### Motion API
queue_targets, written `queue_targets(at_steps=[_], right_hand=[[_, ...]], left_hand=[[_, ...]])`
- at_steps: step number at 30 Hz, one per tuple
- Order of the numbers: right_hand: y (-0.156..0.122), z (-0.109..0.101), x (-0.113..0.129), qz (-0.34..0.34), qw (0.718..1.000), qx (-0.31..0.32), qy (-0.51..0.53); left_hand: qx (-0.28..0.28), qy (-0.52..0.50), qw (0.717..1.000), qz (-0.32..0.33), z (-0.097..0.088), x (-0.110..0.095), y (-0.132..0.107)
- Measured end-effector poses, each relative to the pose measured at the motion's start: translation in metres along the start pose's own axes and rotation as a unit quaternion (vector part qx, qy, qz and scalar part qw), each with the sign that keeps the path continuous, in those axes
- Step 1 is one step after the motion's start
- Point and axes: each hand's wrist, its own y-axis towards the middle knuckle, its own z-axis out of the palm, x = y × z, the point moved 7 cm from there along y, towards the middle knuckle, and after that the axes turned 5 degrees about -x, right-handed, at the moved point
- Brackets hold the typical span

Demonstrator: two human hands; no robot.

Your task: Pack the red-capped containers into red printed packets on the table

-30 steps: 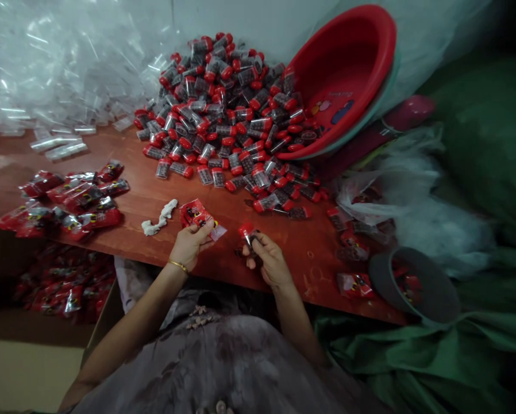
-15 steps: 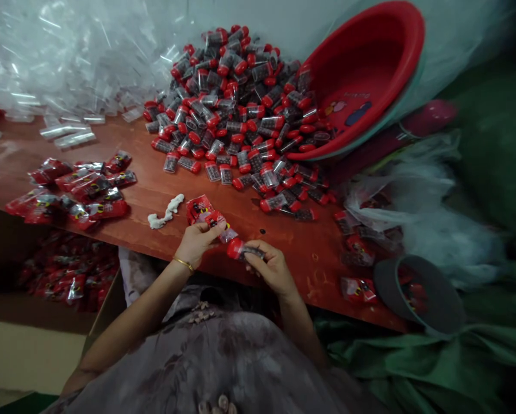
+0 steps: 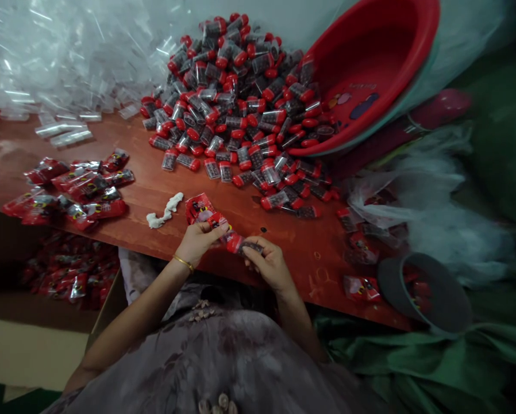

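My left hand (image 3: 203,240) pinches a small red printed plastic sleeve (image 3: 219,221) above the table's front edge. In my right hand (image 3: 266,261) is a small clear bottle with a red cap (image 3: 235,244), dark inside, its cap end pointing left. That cap end meets the sleeve's near end; whether it has entered the sleeve I cannot tell. Beyond my left hand, more red printed sleeves (image 3: 197,207) lie on the table. A crumpled white strip (image 3: 165,211) rests to their left.
A large heap of red-capped bottles (image 3: 232,106) spills from a tilted red basin (image 3: 370,52). Wrapped red packs (image 3: 81,187) lie at left, with more in a box below. Clear plastic tubes (image 3: 68,52) pile at the back left. A grey tub (image 3: 391,282) and plastic bags (image 3: 439,213) stand at right.
My right hand has brought the bottle slightly left, so its cap now meets the sleeve. My left hand keeps its hold. The view has shifted a little.
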Motion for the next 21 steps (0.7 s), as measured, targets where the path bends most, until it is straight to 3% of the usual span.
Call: queue_targets(at_steps=[10, 21], right_hand=[[0.0, -0.001, -0.016, 0.03, 0.998, -0.011, 0.052], [0.002, 0.001, -0.011, -0.012, 0.999, -0.02, 0.023]], left_hand=[[-0.003, 0.01, 1.0, 0.015, 0.001, 0.0, 0.004], [0.015, 0.009, 1.0, -0.004, 0.008, 0.008, 0.0]])
